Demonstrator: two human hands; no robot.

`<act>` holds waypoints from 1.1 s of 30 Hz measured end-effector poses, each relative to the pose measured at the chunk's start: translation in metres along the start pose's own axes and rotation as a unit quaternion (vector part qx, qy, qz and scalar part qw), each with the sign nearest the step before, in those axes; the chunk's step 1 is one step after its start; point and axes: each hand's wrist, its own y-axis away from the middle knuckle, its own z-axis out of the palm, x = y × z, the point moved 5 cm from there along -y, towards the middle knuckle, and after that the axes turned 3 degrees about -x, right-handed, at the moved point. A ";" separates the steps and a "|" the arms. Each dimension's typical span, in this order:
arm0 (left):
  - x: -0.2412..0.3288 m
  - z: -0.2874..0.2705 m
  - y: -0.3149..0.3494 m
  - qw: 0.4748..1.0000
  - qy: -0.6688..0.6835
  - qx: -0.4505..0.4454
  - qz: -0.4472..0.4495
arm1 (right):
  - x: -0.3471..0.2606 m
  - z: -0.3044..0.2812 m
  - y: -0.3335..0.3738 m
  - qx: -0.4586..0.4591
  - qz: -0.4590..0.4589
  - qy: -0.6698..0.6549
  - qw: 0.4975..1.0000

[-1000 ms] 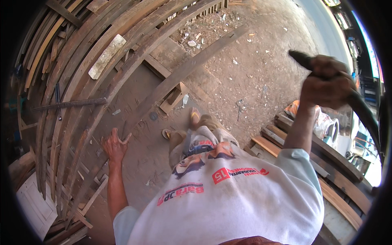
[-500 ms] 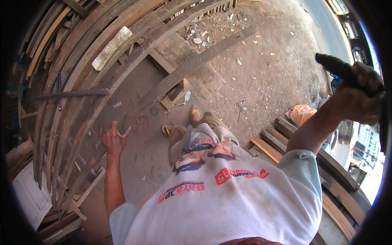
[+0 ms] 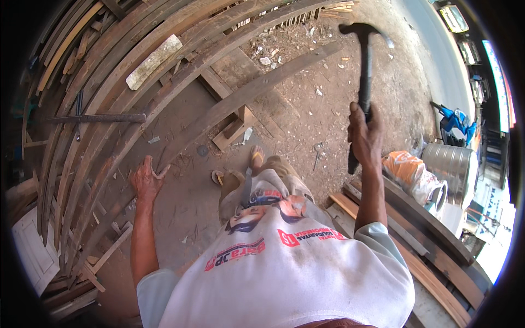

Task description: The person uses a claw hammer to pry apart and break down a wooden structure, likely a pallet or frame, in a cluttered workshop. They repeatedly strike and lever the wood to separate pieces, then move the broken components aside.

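Note:
My right hand (image 3: 366,134) is raised on the right, its fingers wrapped round the dark handle of a claw hammer (image 3: 365,74). The hammer's head points away from me, and the butt of the handle sticks out below the fist. On the left, my left hand (image 3: 146,179) grips the near part of a long brown wooden plank (image 3: 254,94), thumb on one side and fingers on the other. This plank runs from the lower left to the upper right, passing over short wooden blocks (image 3: 234,128) on the ground.
Several long beams (image 3: 156,109) lie stacked on the left, bearing a pale chunk (image 3: 154,61) and a dark metal bar (image 3: 109,118). More planks (image 3: 432,218), an orange and white bag (image 3: 407,169) and a metal drum (image 3: 451,164) stand on the right. Debris dots the dirt ground.
My right hand has swung the hammer leftward and inward from the far right, and its head now shows clearly. My left hand stays on the plank, shifted only slightly in the picture.

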 end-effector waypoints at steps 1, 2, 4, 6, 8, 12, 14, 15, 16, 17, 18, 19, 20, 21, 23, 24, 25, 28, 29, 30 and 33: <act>0.000 -0.002 0.003 1.000 -0.011 -0.015 -0.010 | -0.023 -0.016 0.003 0.039 -0.074 -0.062 0.995; 0.002 -0.005 0.003 0.999 -0.021 -0.029 -0.020 | -0.056 -0.036 0.008 0.113 -0.187 -0.100 0.971; 0.004 -0.002 0.001 0.999 -0.023 -0.039 -0.019 | -0.118 -0.085 0.015 0.192 -0.378 -0.169 0.890; -0.001 0.001 0.005 0.999 -0.018 -0.030 -0.019 | -0.136 -0.121 0.002 0.219 -0.502 -0.193 0.814; 0.002 0.002 -0.001 1.000 -0.017 -0.019 -0.013 | -0.127 -0.114 -0.008 0.269 -0.564 -0.123 0.771; 0.004 -0.004 0.000 1.000 -0.023 0.002 -0.002 | 0.051 0.017 -0.045 0.143 -0.229 0.217 0.938; 0.003 -0.001 -0.001 0.999 -0.025 -0.028 -0.012 | 0.140 0.051 -0.061 -0.012 0.082 0.061 0.995; -0.002 -0.003 -0.004 0.998 -0.032 -0.030 -0.038 | 0.131 0.049 -0.052 -0.010 0.104 0.017 0.994; -0.001 -0.006 -0.015 0.998 -0.039 -0.014 -0.048 | 0.127 0.045 -0.049 -0.008 0.124 -0.031 0.992; -0.001 -0.007 -0.017 0.998 -0.046 -0.020 -0.049 | 0.130 0.043 -0.040 -0.016 0.126 -0.084 0.988; 0.001 0.000 -0.011 0.997 -0.048 -0.042 -0.043 | 0.138 0.044 -0.025 -0.009 0.121 -0.067 0.990; 0.001 0.002 -0.012 0.997 -0.038 -0.048 -0.041 | 0.142 0.046 -0.022 0.000 0.108 -0.053 0.993; 0.000 0.003 -0.015 0.997 -0.028 -0.055 -0.039 | 0.145 0.047 -0.019 0.009 0.095 -0.038 0.995; -0.002 0.004 -0.014 0.997 -0.021 -0.063 -0.043 | 0.143 0.051 -0.017 0.003 0.090 -0.041 0.995; -0.003 0.005 -0.007 0.998 -0.018 -0.052 -0.043 | 0.120 0.055 -0.009 -0.011 0.078 -0.061 0.995; -0.005 0.003 -0.005 0.998 -0.021 -0.041 -0.050 | 0.103 0.060 -0.009 -0.023 0.067 -0.075 0.995; -0.007 0.005 -0.005 0.997 -0.019 -0.050 -0.055 | 0.094 0.060 -0.011 -0.022 0.055 -0.094 0.994; -0.006 0.002 -0.008 0.996 0.004 -0.058 -0.070 | 0.062 0.052 -0.014 0.006 -0.004 -0.123 0.992; -0.007 0.001 -0.008 0.998 0.002 -0.037 -0.057 | 0.055 0.051 -0.017 0.004 -0.027 -0.136 0.990; -0.007 -0.003 -0.010 0.995 0.008 -0.066 -0.071 | 0.061 0.051 -0.021 0.009 -0.040 -0.161 0.986; -0.005 -0.010 -0.016 0.992 0.038 -0.096 -0.071 | 0.061 0.075 -0.014 0.001 -0.093 -0.185 0.978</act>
